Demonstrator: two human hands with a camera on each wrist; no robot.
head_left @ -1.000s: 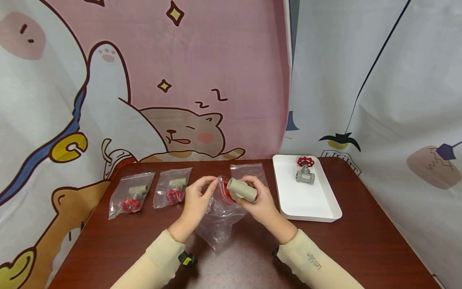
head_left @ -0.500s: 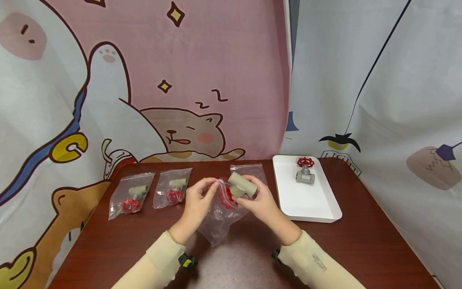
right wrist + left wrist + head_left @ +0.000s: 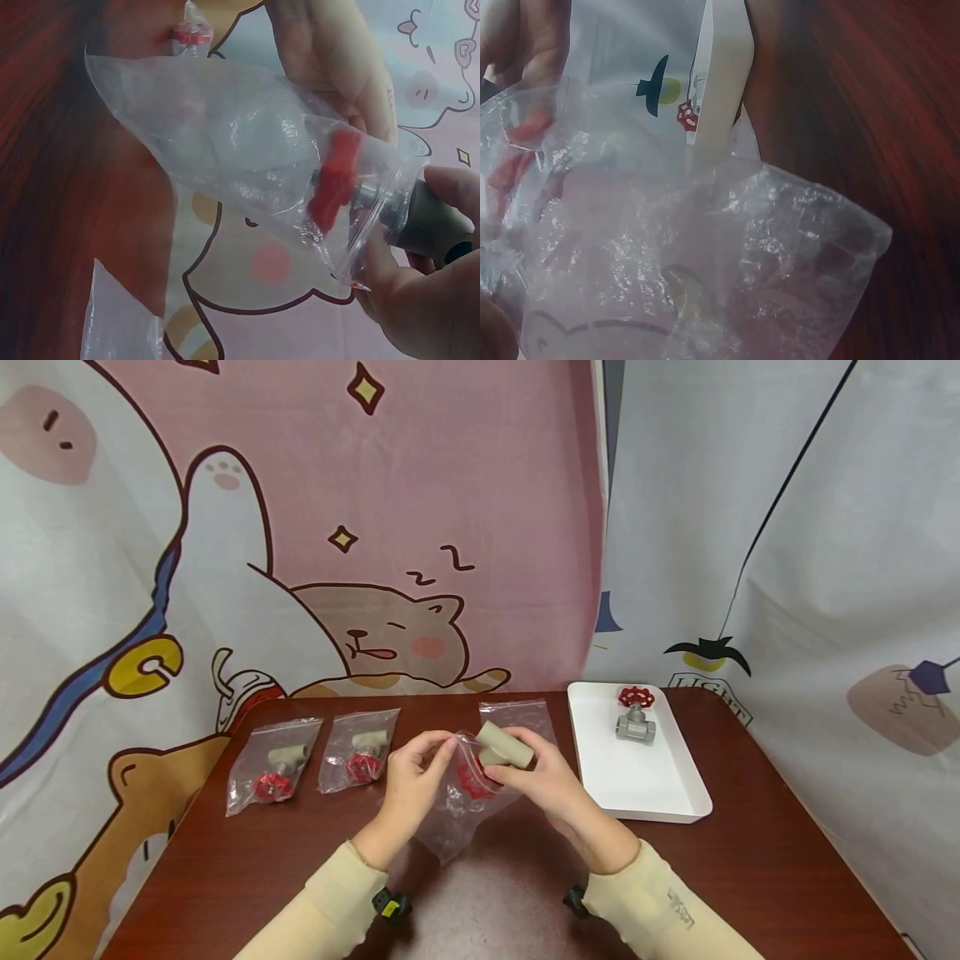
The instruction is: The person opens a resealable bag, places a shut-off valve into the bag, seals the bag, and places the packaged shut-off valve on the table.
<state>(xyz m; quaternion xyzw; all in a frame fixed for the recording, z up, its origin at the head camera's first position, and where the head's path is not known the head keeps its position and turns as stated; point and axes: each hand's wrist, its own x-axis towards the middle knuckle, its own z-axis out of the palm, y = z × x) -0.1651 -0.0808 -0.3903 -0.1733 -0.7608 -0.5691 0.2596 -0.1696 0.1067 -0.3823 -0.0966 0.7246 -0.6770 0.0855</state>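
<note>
In the head view my right hand (image 3: 543, 774) holds a stop valve by its beige plastic body (image 3: 506, 746). The valve's red handwheel (image 3: 335, 180) and metal stem lie inside a clear zip bag (image 3: 240, 142), while the body sticks out past the bag's mouth. My left hand (image 3: 408, 781) pinches the edge of that mouth between thumb and forefinger. The loose end of the bag hangs down over the table between both hands. From the left wrist, the wheel shows blurred through the film, with the body hidden.
Two bagged valves, one at the far left (image 3: 281, 764) and one beside it (image 3: 365, 756), lie on the brown table (image 3: 750, 860). A flat clear bag (image 3: 517, 712) lies behind my right hand. At right, a white tray (image 3: 622, 785) holds a metal valve (image 3: 635, 725) with a red wheel.
The valve has turned in my right hand, and its red wheel now shows more fully below the body, within the bag. My right forearm has swung slightly rightward. The left hand has barely moved.
</note>
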